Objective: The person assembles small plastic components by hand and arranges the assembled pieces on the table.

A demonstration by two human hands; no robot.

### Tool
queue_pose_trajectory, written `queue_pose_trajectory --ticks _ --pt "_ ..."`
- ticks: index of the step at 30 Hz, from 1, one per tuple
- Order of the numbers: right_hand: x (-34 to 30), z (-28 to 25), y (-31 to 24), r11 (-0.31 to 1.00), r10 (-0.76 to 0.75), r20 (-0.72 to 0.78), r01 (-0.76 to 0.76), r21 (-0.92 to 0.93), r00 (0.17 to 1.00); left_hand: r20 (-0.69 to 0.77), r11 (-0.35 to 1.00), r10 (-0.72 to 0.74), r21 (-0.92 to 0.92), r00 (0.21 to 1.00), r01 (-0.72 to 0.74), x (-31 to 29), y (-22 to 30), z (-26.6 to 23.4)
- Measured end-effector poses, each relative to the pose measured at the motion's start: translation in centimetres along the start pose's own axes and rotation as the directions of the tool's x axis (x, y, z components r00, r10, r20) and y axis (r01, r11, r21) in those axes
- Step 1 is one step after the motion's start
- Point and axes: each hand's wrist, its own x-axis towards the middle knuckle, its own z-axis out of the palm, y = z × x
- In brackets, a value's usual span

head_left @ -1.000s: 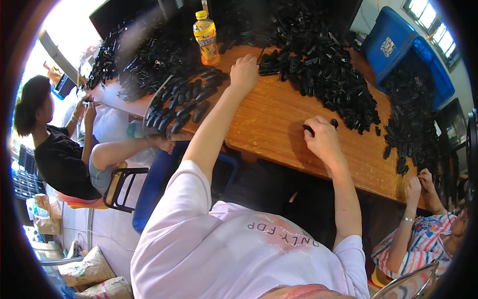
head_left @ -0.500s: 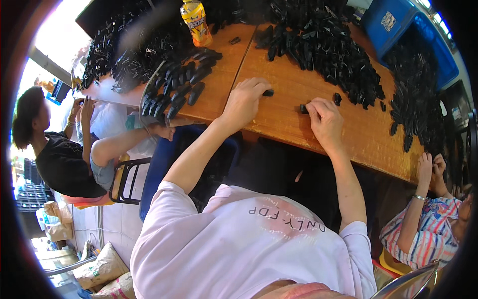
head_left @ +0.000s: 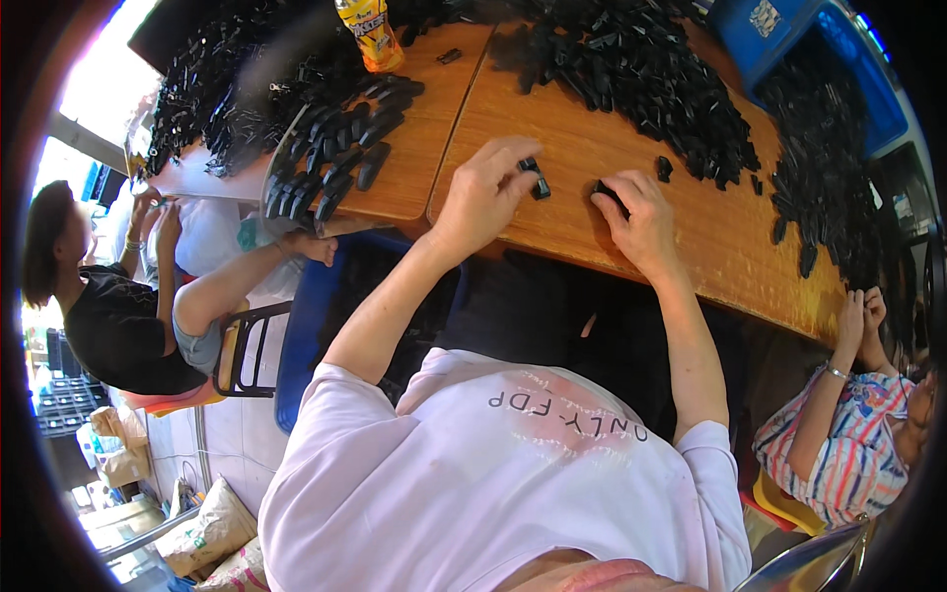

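Note:
Over the wooden table (head_left: 552, 219), my left hand (head_left: 483, 197) pinches a small black plastic piece (head_left: 539, 184) with a shiny, notched side. Thumb and fingers grip one end of it, and the other end sticks out to the right. My right hand (head_left: 641, 222) is closed round a second black piece (head_left: 610, 195), which its fingers partly cover. The two pieces are apart. One loose black piece (head_left: 664, 169) lies on the table just beyond my right hand.
A large heap of black pieces (head_left: 631, 94) covers the far right. Rows of longer black pieces (head_left: 335, 143) lie at left, below a yellow bottle (head_left: 372, 37). A blue bin (head_left: 789, 44) stands far right. One person (head_left: 118, 316) sits left, another (head_left: 834, 444) right.
My left hand has tilted its black piece up, so more of it shows. My right hand has drawn its piece further into its grip. The view has shifted slightly.

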Motion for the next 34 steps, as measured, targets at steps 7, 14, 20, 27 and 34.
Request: queue_pose_trajectory --ticks 7,14,20,27,34 --pt "1.0 1.3 -2.0 0.978 0.074 -0.014 -0.069 0.195 0.997 0.245 0.921 0.214 0.273 0.946 -0.279 1.9 -2.6 -0.1" --pt "1.5 2.4 -2.3 0.983 -0.097 -0.015 0.098 0.154 0.995 0.239 0.993 0.064 0.082 0.969 -0.086 1.7 -2.1 -0.3" --pt "2.1 2.2 -2.6 0.972 -0.18 0.039 0.172 0.161 0.983 0.241 0.996 0.047 0.056 0.969 -0.063 1.7 -2.4 -0.5" --pt "3.7 4.2 -2.7 0.969 -0.242 -0.012 0.242 0.041 0.97 0.146 0.949 0.201 0.216 0.969 -0.23 2.1 -3.3 1.0" --pt "1.9 -2.0 1.0 0.957 -0.152 -0.088 0.125 -0.262 0.984 0.086 0.661 0.255 0.712 0.963 -0.238 1.7 -4.5 -7.8"
